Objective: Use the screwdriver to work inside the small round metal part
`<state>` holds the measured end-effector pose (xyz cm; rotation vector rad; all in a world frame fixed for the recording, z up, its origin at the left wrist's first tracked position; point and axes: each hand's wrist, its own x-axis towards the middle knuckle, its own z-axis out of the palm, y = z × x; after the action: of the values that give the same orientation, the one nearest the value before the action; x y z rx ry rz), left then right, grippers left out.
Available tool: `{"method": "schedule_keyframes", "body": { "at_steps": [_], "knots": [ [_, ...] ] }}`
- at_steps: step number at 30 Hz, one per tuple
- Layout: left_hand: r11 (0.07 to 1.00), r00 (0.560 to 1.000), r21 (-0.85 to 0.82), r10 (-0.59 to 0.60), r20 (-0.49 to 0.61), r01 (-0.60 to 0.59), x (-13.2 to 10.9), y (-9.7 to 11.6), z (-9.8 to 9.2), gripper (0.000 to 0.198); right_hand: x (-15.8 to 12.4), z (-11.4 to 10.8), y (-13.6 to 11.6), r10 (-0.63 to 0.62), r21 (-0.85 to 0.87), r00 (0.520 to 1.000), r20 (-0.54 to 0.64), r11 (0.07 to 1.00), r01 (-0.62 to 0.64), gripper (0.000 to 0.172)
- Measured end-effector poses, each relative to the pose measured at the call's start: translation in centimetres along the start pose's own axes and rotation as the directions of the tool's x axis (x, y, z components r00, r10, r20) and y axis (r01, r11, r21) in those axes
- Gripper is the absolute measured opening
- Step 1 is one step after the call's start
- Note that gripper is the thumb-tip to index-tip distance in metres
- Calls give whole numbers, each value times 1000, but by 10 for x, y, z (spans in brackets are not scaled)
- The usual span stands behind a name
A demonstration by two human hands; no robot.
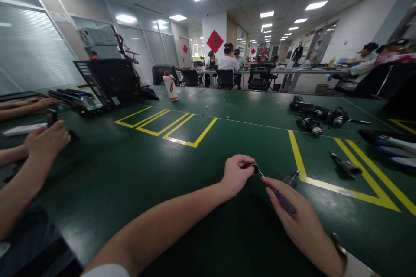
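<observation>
My left hand (237,175) is closed around a small dark, hollow round part (255,168), its open end turned to the right. In my right hand (297,212) is a screwdriver (283,201) with a dark, bluish see-through handle. The thin shaft of this tool points into or against the open end of the part; exactly where the tip rests I cannot tell. Just behind my right fingers lies a dark cylindrical part with a thin shaft (291,178), partly hidden by the hand. Farther right, a grey cup-shaped part with a narrow stem (347,166) lies on its side.
Yellow tape (344,188) marks the green table (146,173). Black tool-like assemblies (316,114) lie at back right, beside blue-edged items (396,149). A white cup (170,86) and a black computer case (108,82) stand behind. Another person's hands (48,138) are at left.
</observation>
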<state>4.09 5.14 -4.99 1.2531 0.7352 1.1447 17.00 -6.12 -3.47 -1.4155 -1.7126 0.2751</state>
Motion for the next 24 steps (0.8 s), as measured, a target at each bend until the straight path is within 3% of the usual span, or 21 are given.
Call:
{"method": "schedule_keyframes", "body": {
  "at_steps": [6, 9, 13, 17, 20, 24],
  "knots": [
    [998, 998, 39, -50, -47, 52, 3, 6, -1, 15, 1, -2, -3, 28, 43, 998, -55, 999, -26, 25],
    [990, 997, 127, -51, -65, 59, 5, 7, -4, 25, 2, -4, -4, 86, 96, 994, -72, 992, -79, 24],
    [969, 1000, 247, 7, -3, -6, 8, -2, -12, 54, 4, -7, -3, 162, 155, 983, -86, 977, -148, 25],
    [919, 998, 389, 61, 35, -70, 11, -4, -18, 52, 6, -10, -4, 207, 215, 973, -99, 959, -182, 25],
    [827, 993, 551, 66, 98, -109, 9, 7, -17, 45, 4, -11, -4, 202, 246, 975, -90, 953, -175, 25],
    [608, 964, 749, 179, 195, -264, 3, 21, -14, 31, -1, -13, -1, 141, 285, 989, -47, 951, -122, 22]
  ]
}}
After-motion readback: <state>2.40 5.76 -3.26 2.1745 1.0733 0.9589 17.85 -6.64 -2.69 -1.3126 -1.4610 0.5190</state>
